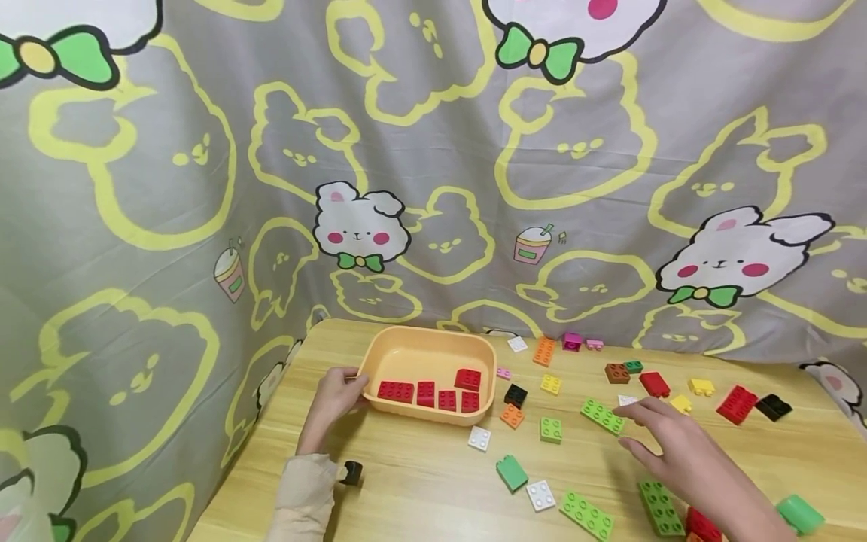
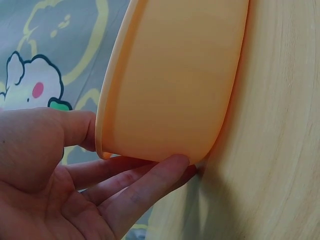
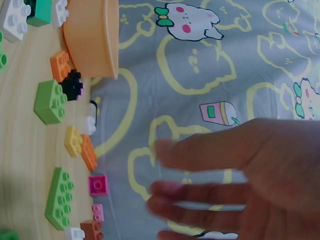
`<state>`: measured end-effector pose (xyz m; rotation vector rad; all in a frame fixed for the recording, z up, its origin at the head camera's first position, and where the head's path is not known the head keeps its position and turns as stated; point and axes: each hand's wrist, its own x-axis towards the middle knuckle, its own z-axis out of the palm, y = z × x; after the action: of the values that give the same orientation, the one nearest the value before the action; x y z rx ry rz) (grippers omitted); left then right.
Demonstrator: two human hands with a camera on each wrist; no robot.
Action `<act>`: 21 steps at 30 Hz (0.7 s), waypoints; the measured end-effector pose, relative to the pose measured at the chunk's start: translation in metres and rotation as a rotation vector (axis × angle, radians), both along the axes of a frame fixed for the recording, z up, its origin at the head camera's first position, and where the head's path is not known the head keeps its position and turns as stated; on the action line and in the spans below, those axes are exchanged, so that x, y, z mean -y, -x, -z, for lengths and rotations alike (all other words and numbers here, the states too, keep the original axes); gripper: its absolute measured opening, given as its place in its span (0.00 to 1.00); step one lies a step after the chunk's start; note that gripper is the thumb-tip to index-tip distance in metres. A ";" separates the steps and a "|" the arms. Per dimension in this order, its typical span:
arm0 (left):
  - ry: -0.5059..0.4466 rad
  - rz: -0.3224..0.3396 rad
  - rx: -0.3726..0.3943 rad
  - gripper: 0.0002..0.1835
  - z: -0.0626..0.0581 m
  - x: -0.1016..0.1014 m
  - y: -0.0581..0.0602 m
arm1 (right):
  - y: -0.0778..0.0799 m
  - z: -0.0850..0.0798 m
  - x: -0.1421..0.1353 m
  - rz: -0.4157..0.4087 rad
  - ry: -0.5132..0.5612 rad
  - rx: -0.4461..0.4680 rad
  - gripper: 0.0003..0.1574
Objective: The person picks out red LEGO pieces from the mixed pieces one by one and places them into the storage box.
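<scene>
My left hand (image 1: 339, 393) grips the left end of an orange plastic tray (image 1: 433, 338), thumb at the rim and fingers against the outer wall (image 2: 175, 120). Inside the tray lie several red toy building bricks (image 1: 396, 391), toward its near side. My right hand (image 1: 667, 444) hovers over the scattered bricks at the right, fingers extended and nothing held. Nearest its fingertips in the head view are a long lime green brick (image 1: 601, 416) and a partly covered white brick (image 1: 626, 400). The right wrist view shows the hand's thumb (image 3: 200, 152) apart from the fingers.
Loose bricks of many colours spread right of the tray, among them a black one (image 1: 515, 396), a red one (image 1: 737, 404) and a green one (image 1: 512, 473). A patterned grey curtain (image 1: 433, 165) hangs behind the wooden table (image 1: 406, 482).
</scene>
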<state>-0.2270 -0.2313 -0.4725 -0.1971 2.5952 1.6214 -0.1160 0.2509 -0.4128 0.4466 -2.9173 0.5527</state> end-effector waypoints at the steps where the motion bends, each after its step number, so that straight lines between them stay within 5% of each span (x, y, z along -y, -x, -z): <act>1: -0.004 -0.002 -0.003 0.20 0.000 0.001 0.000 | -0.001 -0.001 -0.003 0.004 -0.010 0.017 0.23; 11: -0.005 -0.017 -0.012 0.20 0.002 0.011 -0.003 | -0.001 -0.011 -0.049 0.082 -0.027 0.442 0.18; 21: -0.019 -0.004 -0.005 0.21 -0.001 0.011 -0.003 | -0.006 0.009 -0.062 0.079 -0.061 0.503 0.10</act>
<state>-0.2244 -0.2420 -0.4717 -0.1979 2.5836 1.6488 -0.1095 0.3125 -0.4214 0.2200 -3.4184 0.6452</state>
